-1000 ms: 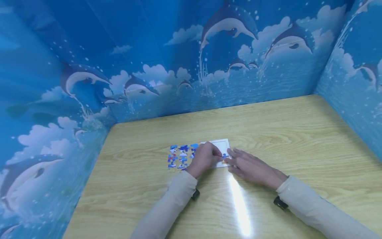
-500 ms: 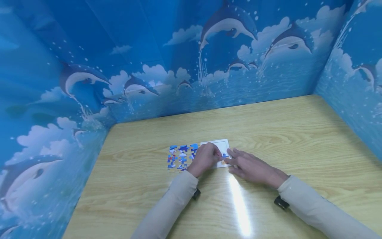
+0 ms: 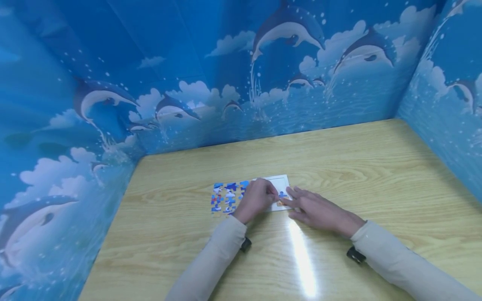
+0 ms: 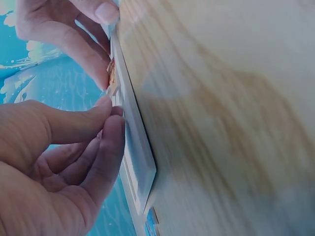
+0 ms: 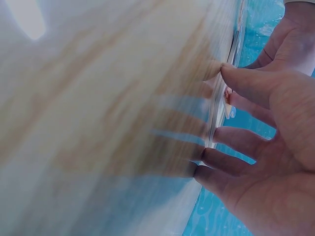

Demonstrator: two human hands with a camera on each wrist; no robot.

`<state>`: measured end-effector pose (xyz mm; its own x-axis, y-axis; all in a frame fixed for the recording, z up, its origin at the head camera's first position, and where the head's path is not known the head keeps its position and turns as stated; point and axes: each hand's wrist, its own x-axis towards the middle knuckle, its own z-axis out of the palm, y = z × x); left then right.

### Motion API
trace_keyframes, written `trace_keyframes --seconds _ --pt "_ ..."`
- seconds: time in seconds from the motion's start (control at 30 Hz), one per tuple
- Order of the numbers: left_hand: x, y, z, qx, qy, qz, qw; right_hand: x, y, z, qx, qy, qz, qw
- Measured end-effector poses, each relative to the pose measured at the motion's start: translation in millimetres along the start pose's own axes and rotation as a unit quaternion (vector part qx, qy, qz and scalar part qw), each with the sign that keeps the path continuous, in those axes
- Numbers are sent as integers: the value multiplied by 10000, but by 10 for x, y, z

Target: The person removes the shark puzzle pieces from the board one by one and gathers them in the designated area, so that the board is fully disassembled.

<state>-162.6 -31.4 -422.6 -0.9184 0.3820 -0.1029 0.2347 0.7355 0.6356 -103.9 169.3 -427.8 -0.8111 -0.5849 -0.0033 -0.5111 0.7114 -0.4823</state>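
A white puzzle board (image 3: 278,182) with a raised rim lies on the table. On its right part sit a blue puzzle piece (image 3: 282,194) and an orange one; in the left wrist view the orange puzzle piece (image 4: 113,77) is slightly raised from the board. My left hand (image 3: 257,200) reaches over the board with curled fingers, thumb and forefinger pinching at the edge of the orange piece. My right hand (image 3: 314,210) rests along the board's right side, fingers fairly straight. Its forefinger touches the orange piece, while the thumb (image 5: 246,81) and other fingertips meet the board's edges.
Several loose puzzle pieces (image 3: 229,195), blue, white and red, lie in rows left of the board, partly covered by my left hand. The wood-grain table (image 3: 180,251) is bounded at the back by a dolphin-print curtain (image 3: 211,100).
The orange piece has shifted slightly left and toward me at my left fingertips. My left hand has moved a little left; the right hand stays nearly still.
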Motion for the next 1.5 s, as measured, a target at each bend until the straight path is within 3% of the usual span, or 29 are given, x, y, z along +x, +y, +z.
trace_keyframes --seconds 0.2,0.43,0.83,1.13,1.5 --pt "-5 -21 -31 -321 -53 -259 9991 14 23 17 33 24 -89 10000" --pt "-29 -71 -64 -326 23 -362 9988 20 24 23 86 29 -130 9999" --pt "-171 -231 -329 -432 343 -675 9962 10 19 23 -31 4 -2 10000" --pt "-359 -398 -508 -413 542 -634 9957 5 8 20 -17 10 -12 10000" --pt "-504 -577 -536 -216 525 -504 9971 -5 -9 12 29 13 59 10000"
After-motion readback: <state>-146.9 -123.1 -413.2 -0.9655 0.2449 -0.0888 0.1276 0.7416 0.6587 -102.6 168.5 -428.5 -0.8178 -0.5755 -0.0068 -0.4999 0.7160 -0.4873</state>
